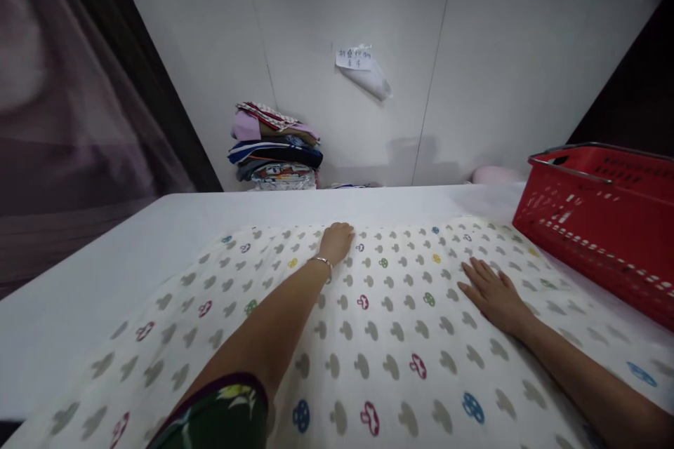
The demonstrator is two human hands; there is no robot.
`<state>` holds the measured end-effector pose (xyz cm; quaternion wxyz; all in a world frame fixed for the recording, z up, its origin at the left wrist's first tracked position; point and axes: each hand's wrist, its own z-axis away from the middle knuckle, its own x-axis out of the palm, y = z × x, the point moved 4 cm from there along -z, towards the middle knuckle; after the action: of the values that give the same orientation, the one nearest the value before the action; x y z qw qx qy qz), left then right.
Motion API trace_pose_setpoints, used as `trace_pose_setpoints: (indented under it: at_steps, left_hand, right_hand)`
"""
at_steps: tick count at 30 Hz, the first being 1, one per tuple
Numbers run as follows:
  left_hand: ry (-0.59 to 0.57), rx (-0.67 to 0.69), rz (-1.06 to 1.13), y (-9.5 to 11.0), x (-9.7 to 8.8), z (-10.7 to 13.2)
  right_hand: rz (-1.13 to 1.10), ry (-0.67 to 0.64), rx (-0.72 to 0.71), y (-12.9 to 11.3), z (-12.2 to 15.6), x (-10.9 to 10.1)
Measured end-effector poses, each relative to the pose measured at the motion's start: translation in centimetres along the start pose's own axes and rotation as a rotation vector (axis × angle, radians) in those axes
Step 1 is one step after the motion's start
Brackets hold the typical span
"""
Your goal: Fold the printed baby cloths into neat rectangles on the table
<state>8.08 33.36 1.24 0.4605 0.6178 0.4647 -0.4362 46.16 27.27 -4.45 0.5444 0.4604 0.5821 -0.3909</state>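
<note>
Spread over the white tabletop (105,280), a mushroom-print cloth (382,351) lies beneath the fingers of both your hands. Your right hand (492,295) rests flat on it, fingers fanned and holding nothing; your left hand (335,242) reaches to the far edge, fingers close together, though whether they pinch the fabric cannot be told from here. A red plastic basket (605,224) stands right of your right fingers; folded clothes (276,147) are stacked beyond your left fingertips. The step in hand appears to be smoothing; the next move likely calls for light, even pressure outward.
</note>
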Motion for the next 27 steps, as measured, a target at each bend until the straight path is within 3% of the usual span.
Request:
trace_pose_setpoints:
  at_steps: [13,23,27]
  left_hand:
    - [-0.034,-0.087,-0.014,-0.2,0.5,-3.4]
    - [-0.017,-0.079,-0.002,0.7,-0.1,-4.0]
    - [0.014,-0.149,0.015,0.0,-0.1,-4.1]
  right_hand:
    - [-0.020,-0.012,0.003,0.2,0.3,-0.2]
    - [-0.046,0.047,-0.011,0.2,0.4,-0.3]
    - [-0.042,0.034,-0.041,0.0,0.4,-0.4]
